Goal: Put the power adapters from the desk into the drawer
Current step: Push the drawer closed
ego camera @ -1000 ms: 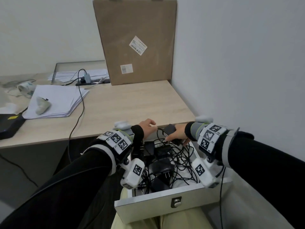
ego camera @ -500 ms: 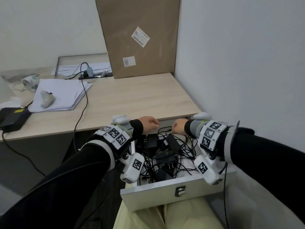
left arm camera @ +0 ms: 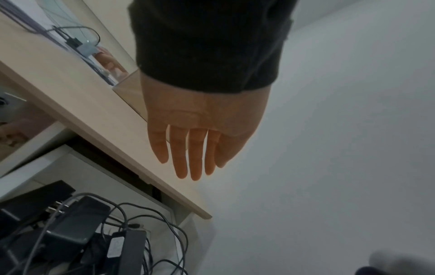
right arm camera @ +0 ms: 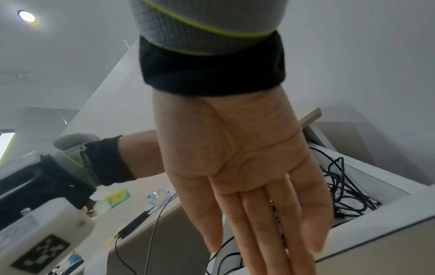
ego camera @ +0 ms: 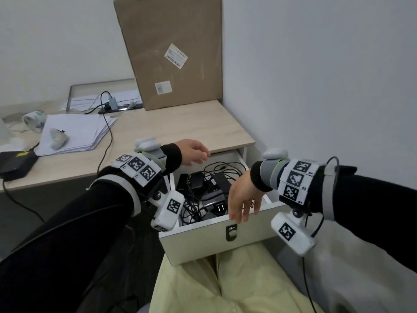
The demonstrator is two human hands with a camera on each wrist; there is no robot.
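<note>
Both hands have come up out of the drawer (ego camera: 203, 242) since a moment ago, when they were down among the adapters, and the right one has let go of the black brick it was placing. The right hand (ego camera: 242, 197) now hangs over the front edge of the drawer, palm turned inward, fingers (right arm camera: 270, 223) straight, lying close together and pointing down toward the front panel; it holds nothing. The left hand (ego camera: 191, 151) hovers above the back of the drawer, just in front of the desk (ego camera: 180, 127) edge, palm down. Its fingers (left arm camera: 188, 154) are stretched out side by side with narrow gaps between them, and it is empty too.

The power adapters (ego camera: 209, 188) lie heaped inside the open drawer, black bricks and plugs tangled in black cables (ego camera: 225, 168). From the left wrist view the same pile (left arm camera: 77, 232) shows below the hand, cords looped over the blocks.

On the desk a cardboard box (ego camera: 171, 50) leans against the wall in the corner. Further left there is a stack of papers (ego camera: 76, 132) with a small pale object lying on it, a black cord running across, and a flat black device (ego camera: 15, 163) at the near left edge.
</note>
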